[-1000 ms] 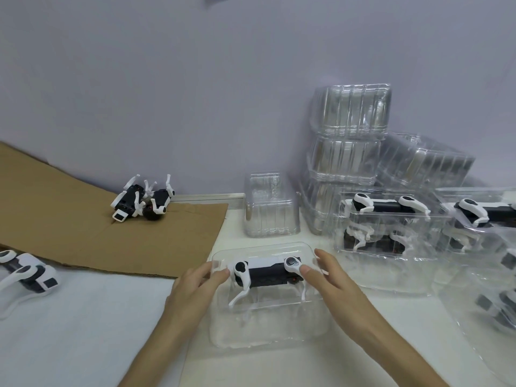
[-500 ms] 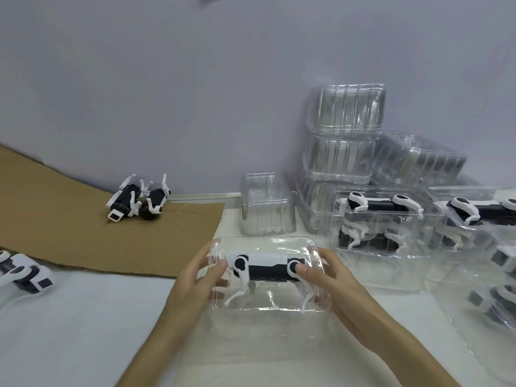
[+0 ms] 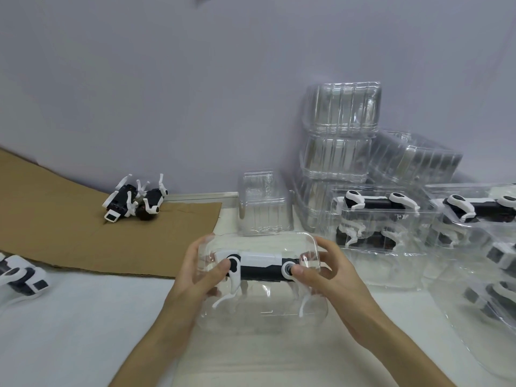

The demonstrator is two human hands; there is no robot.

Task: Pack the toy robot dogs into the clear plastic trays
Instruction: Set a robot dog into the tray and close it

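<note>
A clear plastic tray is lifted off the white table and tilted toward me. Inside it lies a black and white toy robot dog, legs pointing down. My left hand grips the tray's left end, thumb on the dog's front shoulder. My right hand grips the right end, thumb on the dog's round rear joint. Two loose toy dogs lie tangled on the brown cardboard at the back left. Another dog lies at the left edge.
Packed trays with dogs stand to the right, more at the far right. Empty clear trays are stacked against the wall. One empty upturned tray stands just behind the held tray.
The tray with the dog was resting on the table; both hands have lifted it and tilted it toward me. My thumbs stay on the dog.
</note>
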